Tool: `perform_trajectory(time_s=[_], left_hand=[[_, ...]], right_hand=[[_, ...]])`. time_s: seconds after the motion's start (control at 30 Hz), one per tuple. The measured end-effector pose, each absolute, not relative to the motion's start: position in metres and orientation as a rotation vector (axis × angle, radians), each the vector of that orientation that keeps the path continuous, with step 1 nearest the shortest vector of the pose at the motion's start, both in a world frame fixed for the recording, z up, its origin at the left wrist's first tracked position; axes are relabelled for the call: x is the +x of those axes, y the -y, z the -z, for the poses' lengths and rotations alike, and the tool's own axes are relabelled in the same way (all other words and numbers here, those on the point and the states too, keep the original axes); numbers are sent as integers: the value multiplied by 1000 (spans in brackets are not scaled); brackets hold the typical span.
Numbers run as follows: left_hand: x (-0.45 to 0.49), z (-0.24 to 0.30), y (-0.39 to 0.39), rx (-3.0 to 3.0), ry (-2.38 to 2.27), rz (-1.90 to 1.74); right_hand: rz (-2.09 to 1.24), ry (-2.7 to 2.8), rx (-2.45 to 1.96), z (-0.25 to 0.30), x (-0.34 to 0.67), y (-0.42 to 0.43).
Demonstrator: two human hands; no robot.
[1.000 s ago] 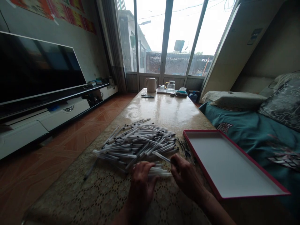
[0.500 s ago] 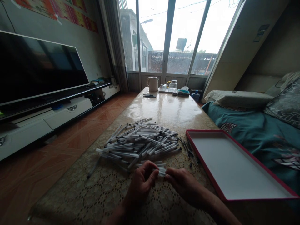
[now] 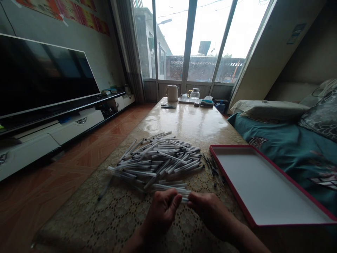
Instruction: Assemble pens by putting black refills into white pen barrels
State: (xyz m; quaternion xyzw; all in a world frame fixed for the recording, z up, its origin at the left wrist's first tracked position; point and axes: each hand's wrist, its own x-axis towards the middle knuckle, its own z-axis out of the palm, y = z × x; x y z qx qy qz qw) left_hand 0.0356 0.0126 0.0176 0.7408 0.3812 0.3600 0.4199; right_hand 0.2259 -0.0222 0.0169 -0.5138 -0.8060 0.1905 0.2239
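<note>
My left hand (image 3: 163,209) is closed, thumb pressed against the curled fingers, at the near side of a pile of pens. My right hand (image 3: 206,206) is closed in a pinch just to the right. Between the two hands shows a short stretch of a whitish pen (image 3: 185,199), gripped at both ends; the fingers hide the rest of it. Right beyond the hands lie several pens (image 3: 171,186) side by side. Farther off spreads the large loose pile of white pens with black ends (image 3: 158,154).
A shallow white tray with a red rim (image 3: 231,186) lies on the right. Thin black pieces (image 3: 210,165) are scattered between pile and tray. A beige kettle (image 3: 172,94), a glass pot (image 3: 194,95) and a tissue pack (image 3: 207,102) stand at the table's far end.
Both hands have come slightly nearer to me. My left fingers have curled in more tightly, and less of the white pen shows between the hands. The pile looks the same.
</note>
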Motion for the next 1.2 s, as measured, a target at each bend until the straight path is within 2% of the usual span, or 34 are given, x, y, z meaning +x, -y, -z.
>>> perform_trajectory(time_s=[0.23,0.37,0.47,0.57,0.77,0.83,1.0,1.1,1.2], left_hand=[[45,-11,-17,1524,-1013,-857],[51,-11,-16,1361,-996,-877],[51,-11,-16,1296,-975,-877],[48,-11,-16,1373,-1004,-902],[37,-14,-14,1838,-917,-919],[36,-15,-13,1875,-919,-911],[40,-15,-12,1761,-998,-846],[44,-16,-12,1637,-1017,-847],[47,-16,-12,1493,-998,-854]], right_hand=[[176,2476,-1381,-22,227,16],[358,2414,-1300,-24,228,15],[374,2392,-1286,-22,227,15],[194,2369,-1356,-24,225,14],[-751,2377,-1352,-40,229,14],[-801,2369,-1344,-39,230,15],[-316,2469,-1453,-22,230,17],[38,2520,-1400,-19,230,16],[256,2481,-1331,-21,229,16]])
